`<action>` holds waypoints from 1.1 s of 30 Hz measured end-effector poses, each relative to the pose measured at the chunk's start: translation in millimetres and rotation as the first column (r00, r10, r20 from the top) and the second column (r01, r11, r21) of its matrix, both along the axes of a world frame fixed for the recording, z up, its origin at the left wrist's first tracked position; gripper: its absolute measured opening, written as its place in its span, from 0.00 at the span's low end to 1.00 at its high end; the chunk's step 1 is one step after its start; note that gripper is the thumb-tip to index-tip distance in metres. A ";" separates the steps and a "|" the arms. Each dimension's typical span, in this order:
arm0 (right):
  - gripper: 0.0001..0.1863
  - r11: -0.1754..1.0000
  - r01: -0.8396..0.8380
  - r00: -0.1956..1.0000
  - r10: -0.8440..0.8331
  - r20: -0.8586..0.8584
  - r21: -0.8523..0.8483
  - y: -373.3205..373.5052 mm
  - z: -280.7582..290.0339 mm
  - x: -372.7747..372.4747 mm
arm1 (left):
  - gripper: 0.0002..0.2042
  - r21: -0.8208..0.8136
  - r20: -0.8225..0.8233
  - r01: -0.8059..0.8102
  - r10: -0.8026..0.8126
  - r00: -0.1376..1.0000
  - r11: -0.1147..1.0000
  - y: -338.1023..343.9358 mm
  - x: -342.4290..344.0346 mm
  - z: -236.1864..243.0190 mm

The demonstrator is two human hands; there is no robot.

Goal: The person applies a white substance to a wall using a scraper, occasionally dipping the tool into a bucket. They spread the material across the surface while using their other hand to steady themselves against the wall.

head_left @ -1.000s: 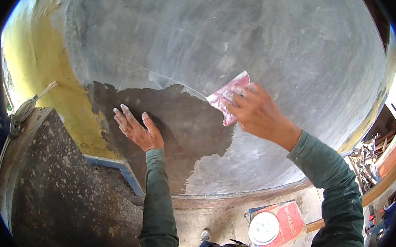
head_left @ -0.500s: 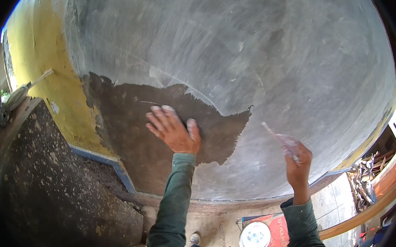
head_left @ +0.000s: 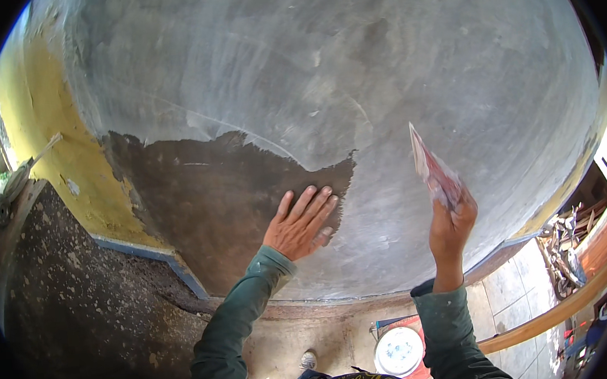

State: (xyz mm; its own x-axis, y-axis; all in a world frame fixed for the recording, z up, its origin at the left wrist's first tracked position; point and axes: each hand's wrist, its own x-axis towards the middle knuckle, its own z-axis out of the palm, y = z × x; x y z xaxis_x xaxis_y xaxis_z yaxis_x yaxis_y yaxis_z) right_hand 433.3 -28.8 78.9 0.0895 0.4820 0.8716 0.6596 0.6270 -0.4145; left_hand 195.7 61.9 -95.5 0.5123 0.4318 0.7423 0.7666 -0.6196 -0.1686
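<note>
My left hand lies with its fingers stretched out against the wall. It is at the right part of a dark brown bare patch, close to the ragged edge where grey skim coat begins. In my right hand is a putty knife, its tip pointing upward and its reddish body smeared with pale paste. The fingers close around its lower part. This tool stands in front of the grey coat, right of the patch; whether it touches the wall I cannot tell.
Yellow paint covers the wall's left strip, beside a dark speckled slab with a cable on top. A round white container stands below on something red. A curved wooden rail and piled scraps are at lower right.
My left hand has moved right and slightly down across the brown patch, turning its fingers up and right. The putty knife has risen and turned, showing more of its side. The view has shifted a little.
</note>
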 end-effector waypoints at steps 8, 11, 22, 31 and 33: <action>0.13 0.960 0.243 0.969 -0.236 -0.067 0.141 14.1 11.3 10.9 | 0.35 -0.100 0.217 -0.318 0.332 0.918 0.943 -14.8 -67.0 -46.1; 0.13 0.957 0.281 0.939 -0.260 -0.225 0.069 16.9 -10.8 11.1 | 0.36 -0.155 0.579 -0.445 0.446 0.682 0.882 -16.7 -123.3 -61.4; 0.18 0.923 0.347 0.935 -0.328 -0.132 0.168 43.0 -1.2 -66.3 | 0.59 -0.367 0.595 -0.336 0.497 0.632 0.867 -39.2 -146.6 -9.1; 0.26 0.981 0.107 0.953 -0.147 0.265 0.160 31.6 -73.5 -196.4 | 0.58 -0.421 0.538 -0.212 0.431 0.724 0.882 -53.4 -168.6 -2.1; 0.22 0.996 -0.002 0.950 -0.027 0.312 0.093 30.1 -94.3 -200.2 | 0.58 -0.414 0.527 -0.211 0.423 0.737 0.885 -55.1 -173.7 -5.2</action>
State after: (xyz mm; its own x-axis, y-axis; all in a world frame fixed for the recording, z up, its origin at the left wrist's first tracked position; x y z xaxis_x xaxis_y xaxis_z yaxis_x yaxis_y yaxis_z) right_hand 233.1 1.3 -15.4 -0.1895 0.3996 0.8969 0.7549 0.6434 -0.1272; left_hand 22.0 6.8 -100.7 -0.1901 0.7429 0.6418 0.8042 -0.2571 0.5359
